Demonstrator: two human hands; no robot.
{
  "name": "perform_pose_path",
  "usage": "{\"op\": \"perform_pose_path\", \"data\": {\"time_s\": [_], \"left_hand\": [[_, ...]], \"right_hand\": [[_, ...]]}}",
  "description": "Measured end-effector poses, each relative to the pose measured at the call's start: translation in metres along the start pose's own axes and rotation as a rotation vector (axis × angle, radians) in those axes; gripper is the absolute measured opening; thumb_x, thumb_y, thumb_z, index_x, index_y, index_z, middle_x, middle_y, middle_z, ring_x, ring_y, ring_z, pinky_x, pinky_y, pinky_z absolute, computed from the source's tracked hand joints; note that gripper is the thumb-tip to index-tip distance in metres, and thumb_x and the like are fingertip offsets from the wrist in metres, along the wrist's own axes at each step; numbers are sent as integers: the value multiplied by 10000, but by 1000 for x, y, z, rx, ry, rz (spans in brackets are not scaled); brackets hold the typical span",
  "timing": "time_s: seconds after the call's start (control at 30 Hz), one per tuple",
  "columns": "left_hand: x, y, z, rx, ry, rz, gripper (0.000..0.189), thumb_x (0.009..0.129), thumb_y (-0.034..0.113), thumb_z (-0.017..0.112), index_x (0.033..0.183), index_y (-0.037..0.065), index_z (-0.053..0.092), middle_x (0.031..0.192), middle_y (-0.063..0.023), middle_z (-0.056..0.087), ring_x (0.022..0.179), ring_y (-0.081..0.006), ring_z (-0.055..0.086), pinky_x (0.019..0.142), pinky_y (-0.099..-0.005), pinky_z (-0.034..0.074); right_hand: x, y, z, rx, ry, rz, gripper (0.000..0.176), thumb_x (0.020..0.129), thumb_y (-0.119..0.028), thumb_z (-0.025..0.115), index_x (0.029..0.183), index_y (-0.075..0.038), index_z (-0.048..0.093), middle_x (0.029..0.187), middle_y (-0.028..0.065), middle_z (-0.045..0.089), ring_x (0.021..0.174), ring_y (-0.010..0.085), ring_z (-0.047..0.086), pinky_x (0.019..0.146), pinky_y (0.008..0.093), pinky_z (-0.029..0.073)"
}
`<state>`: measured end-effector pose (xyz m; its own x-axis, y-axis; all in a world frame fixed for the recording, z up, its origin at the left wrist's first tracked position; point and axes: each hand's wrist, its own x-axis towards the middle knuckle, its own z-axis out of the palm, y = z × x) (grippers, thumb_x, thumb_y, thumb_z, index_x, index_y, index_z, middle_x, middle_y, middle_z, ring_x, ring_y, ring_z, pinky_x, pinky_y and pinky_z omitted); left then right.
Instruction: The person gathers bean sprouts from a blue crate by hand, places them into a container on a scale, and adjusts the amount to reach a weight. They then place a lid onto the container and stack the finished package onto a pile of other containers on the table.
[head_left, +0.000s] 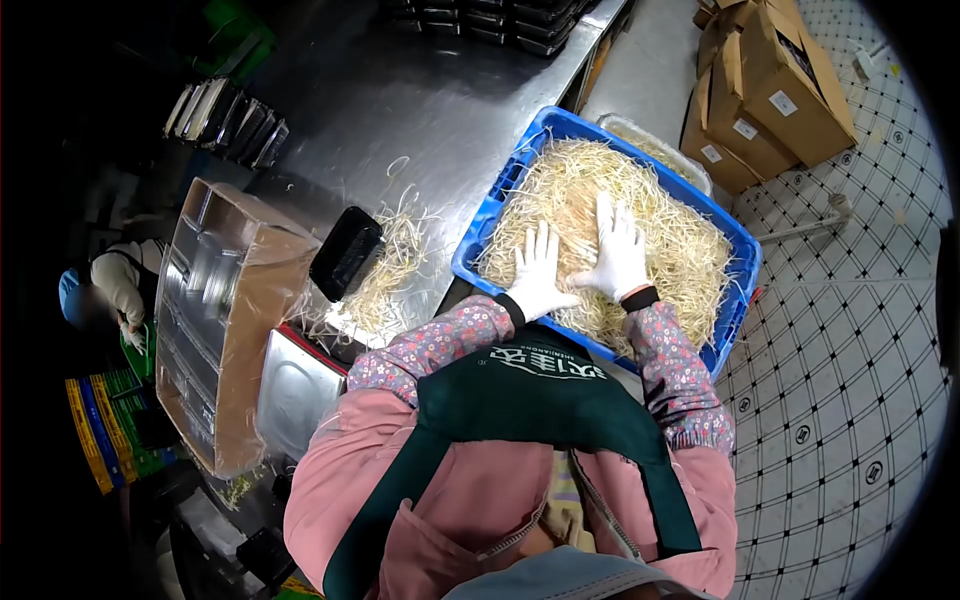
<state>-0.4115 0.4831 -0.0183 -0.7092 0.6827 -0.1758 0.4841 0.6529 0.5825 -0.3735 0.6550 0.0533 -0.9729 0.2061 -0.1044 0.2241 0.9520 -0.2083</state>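
Note:
Pale bean sprouts (690, 250) fill a blue plastic crate (738, 330) in front of me. My left hand (538, 275), in a white glove, lies on the sprouts near the crate's near left side, fingers spread. Beside it, my right hand (617, 250), also gloved in white, rests on the middle of the heap with its fingers stretched out. Neither hand grips anything that I can see. To the left, a black plastic tray (346, 254) leans beside a loose pile of sprouts (385, 285) on the metal table (400, 110).
A cardboard box (275, 262) of clear plastic containers stands at the left. Black trays (225, 120) are stacked beyond it, others (490, 18) at the far edge. Cartons (765, 95) stand on the tiled floor at right. Another person (125, 275) works at far left.

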Motion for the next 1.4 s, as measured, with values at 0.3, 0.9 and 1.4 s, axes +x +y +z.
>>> {"op": "perform_pose_path", "data": {"time_s": [0.3,0.9,1.4], "left_hand": [[-70,-28,-115,-780,238,-63,418,884,130,720,1280,32,631,1274,-116,643,1188,-205,583,1042,-325,433],[-168,-310,-102,-1192,1451,-1016,703,808,227,811,1398,44,476,1361,-118,542,1203,-276,525,978,-473,483],[-185,-216,-128,-1496,1811,-489,169,865,112,669,1017,40,673,1023,-70,684,879,-208,662,760,-370,553]], "right_hand": [[78,87,13,276,-63,48,1382,484,-315,939,1558,7,133,1556,228,334,1443,323,343,1191,337,286],[-14,44,12,164,125,-243,1344,500,-396,943,1549,-25,190,1487,221,413,1369,358,417,1145,403,335],[21,73,-23,332,-157,-66,1165,575,-170,851,1560,-92,233,1247,189,651,1097,322,658,986,346,501]]}}
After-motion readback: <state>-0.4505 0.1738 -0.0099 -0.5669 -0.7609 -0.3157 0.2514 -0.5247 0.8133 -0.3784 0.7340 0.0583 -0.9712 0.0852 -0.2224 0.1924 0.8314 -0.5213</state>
